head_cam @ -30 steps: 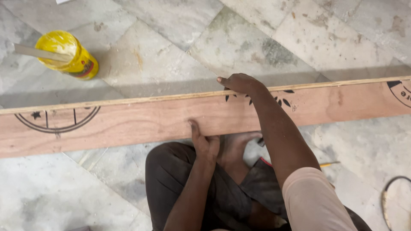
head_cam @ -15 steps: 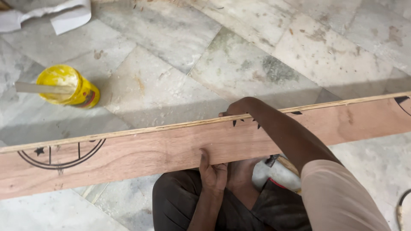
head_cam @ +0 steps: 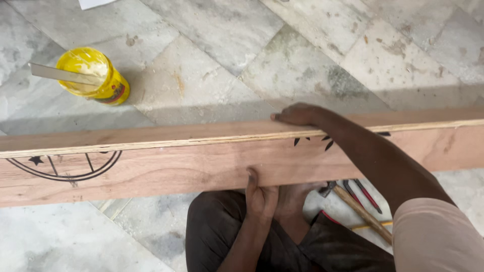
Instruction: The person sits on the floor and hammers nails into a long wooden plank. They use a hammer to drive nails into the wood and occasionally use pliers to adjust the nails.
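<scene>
Plywood strip [head_cam: 191, 161] spanning the whole view, standing on edge across the lap, layered top edge facing up, black circular stamp with a star [head_cam: 65, 166] near its left end and dark star marks by the right forearm; left hand [head_cam: 261, 194] pressed against the near face from below — thumb up on the wood, fingers curled under the bottom edge, gripping the strip; right hand [head_cam: 297, 115] reaching over from the right, palm down on the top edge, fingers draped across it and resting flat rather than clenched. Dark trousers [head_cam: 222, 236] beneath the strip, knees bent on the marble floor [head_cam: 242, 45]. Beyond the strip, well apart from both hands — yellow glue can [head_cam: 96, 76], open, tilted on its side, pale flat stick [head_cam: 60, 74] lying across its mouth and jutting left. Under the right arm, on the floor just beside the leg: hammer with a wooden handle [head_cam: 360, 211], head tucked near the strip's lower edge; next to it, red-handled pliers [head_cam: 364, 194], partly hidden by the forearm. Pale sleeve [head_cam: 438, 236] filling the bottom right corner.
</scene>
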